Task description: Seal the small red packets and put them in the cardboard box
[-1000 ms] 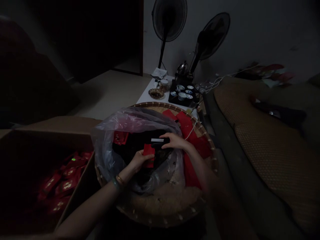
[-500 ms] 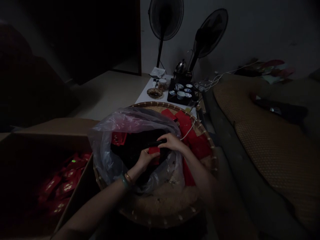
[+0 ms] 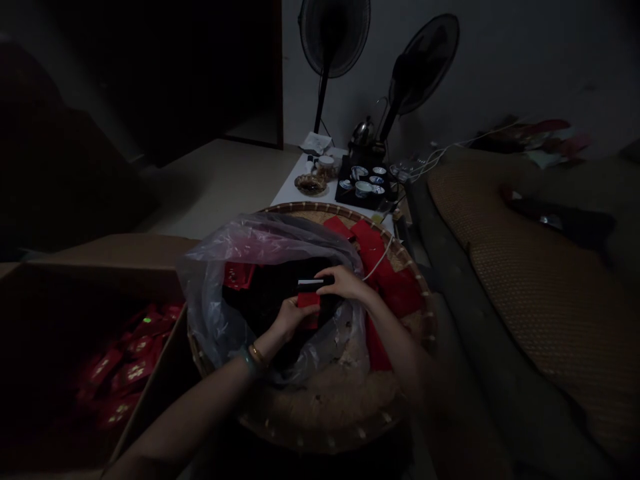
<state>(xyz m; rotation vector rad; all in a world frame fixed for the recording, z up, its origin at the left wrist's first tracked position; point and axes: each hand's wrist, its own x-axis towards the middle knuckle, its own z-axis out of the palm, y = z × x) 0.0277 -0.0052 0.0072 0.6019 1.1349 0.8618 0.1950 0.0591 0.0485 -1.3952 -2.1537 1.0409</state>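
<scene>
My left hand [image 3: 291, 316], with a gold bracelet and a green bangle at the wrist, is closed on a small red packet [image 3: 309, 301]. Just above the packet, my right hand [image 3: 343, 283] pinches a slim black object [image 3: 302, 288] with a pale, shiny strip along it; its kind is too dark to make out. Both hands are over the mouth of a clear plastic bag [image 3: 205, 293], which has dark contents I cannot identify. Inside the bag's left part are some red packets [image 3: 238, 275]. Beneath the bag is a round woven bamboo tray [image 3: 345, 403].
Red packets [image 3: 370, 240] lie on the tray's right side, by a white cord. At left is a cardboard box [image 3: 125, 257] holding several shiny red packets [image 3: 135, 373]. Behind are a tea tray with cups [image 3: 363, 189] and two fans [image 3: 334, 37]. A woven mat [image 3: 535, 280] lies right.
The black object in my right hand has turned, and a pale strip now shows on it. My left hand keeps its grip on the red packet, nearly unmoved.
</scene>
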